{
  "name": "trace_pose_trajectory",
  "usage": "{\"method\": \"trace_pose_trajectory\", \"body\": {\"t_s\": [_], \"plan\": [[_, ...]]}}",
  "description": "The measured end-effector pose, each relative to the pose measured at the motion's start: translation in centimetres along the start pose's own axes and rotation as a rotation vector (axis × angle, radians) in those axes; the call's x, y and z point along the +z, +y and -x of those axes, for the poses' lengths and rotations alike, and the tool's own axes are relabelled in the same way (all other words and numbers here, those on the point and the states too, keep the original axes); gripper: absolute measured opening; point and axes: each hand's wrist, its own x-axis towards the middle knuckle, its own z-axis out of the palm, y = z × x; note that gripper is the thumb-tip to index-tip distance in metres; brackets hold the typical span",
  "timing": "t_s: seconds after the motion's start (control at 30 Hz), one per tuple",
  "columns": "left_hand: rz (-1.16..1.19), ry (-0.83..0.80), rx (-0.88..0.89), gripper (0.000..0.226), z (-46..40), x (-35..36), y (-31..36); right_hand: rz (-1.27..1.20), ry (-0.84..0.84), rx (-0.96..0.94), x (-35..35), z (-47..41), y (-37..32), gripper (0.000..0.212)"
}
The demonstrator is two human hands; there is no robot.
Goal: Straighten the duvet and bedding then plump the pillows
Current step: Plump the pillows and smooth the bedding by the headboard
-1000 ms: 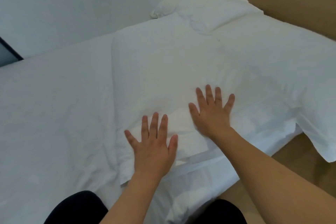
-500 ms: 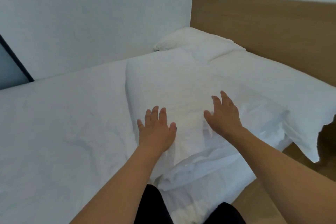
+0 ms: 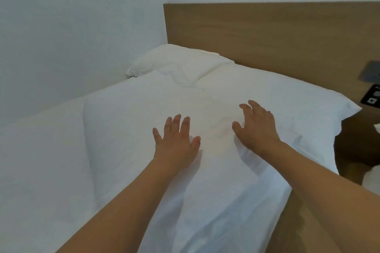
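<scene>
Flat on the near pillow lay the left hand, fingers spread wide, right hand beside it, fingers loosely splayed, holding nothing, far pillow against the headboard.

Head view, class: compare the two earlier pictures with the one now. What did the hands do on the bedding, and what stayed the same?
Both hands slid up the near pillow toward the headboard, smoothing it. The left hand stays flat; the right hand has lifted its fingers slightly. Nothing was gripped or let go. The far pillow stayed by the wall.
</scene>
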Motion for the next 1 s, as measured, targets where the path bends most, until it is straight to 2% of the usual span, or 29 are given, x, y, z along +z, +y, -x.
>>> {"method": "trace_pose_trajectory", "body": {"t_s": [0.1, 0.27, 0.43, 0.47, 0.5, 0.57, 0.6, 0.63, 0.7, 0.8, 0.9, 1.0], "plan": [[0.006, -0.018, -0.004, 0.066, -3.1, 1.1, 4.4, -0.046, -0.001, 0.024, 0.0, -2.2, 4.0, 0.06], [-0.013, -0.138, 0.014, 0.069, -7.5, 2.3, 11.3, -0.098, 0.02, 0.057, -1.2, -5.5, 11.6, 0.058], [0.112, -0.11, 0.01, 0.073, -11.8, 2.3, 16.7, -0.031, -0.06, 0.144, -2.7, -9.8, 19.3, 0.065], [0.226, -0.116, -0.053, 0.074, -13.0, 2.2, 17.8, -0.015, -0.087, 0.163, -2.7, -10.8, 20.7, 0.068], [0.453, -0.135, -0.189, 0.074, -14.2, 2.0, 19.1, -0.005, -0.106, 0.174, -2.5, -12.0, 21.9, 0.07], [1.042, -0.198, -0.539, 0.067, -17.0, 1.9, 22.0, 0.008, -0.135, 0.171, -1.6, -14.8, 24.1, 0.075], [1.264, -0.224, -0.677, 0.059, -18.5, 2.3, 23.5, 0.006, -0.15, 0.165, -1.1, -16.5, 25.3, 0.078], [1.363, -0.252, -0.772, 0.054, -20.1, 3.4, 24.8, -0.006, -0.158, 0.166, -0.6, -18.3, 26.6, 0.08], [1.4, -0.321, -0.92, 0.072, -22.8, 6.1, 27.3, -0.03, -0.155, 0.195, 0.5, -22.2, 29.6, 0.089], [1.411, -0.401, -1.08, 0.107, -25.9, 10.9, 31.1, -0.021, -0.201, 0.279, 2.6, -27.8, 33.6, 0.12], [1.386, -0.291, -1.202, 0.134, -28.9, 15.7, 33.5, -0.034, -0.245, 0.271, 6.0, -31.2, 34.7, 0.135], [1.288, -0.181, -1.236, 0.143, -31.0, 20.2, 34.4, 0.022, -0.197, 0.271, 9.8, -32.0, 35.3, 0.132]]}}
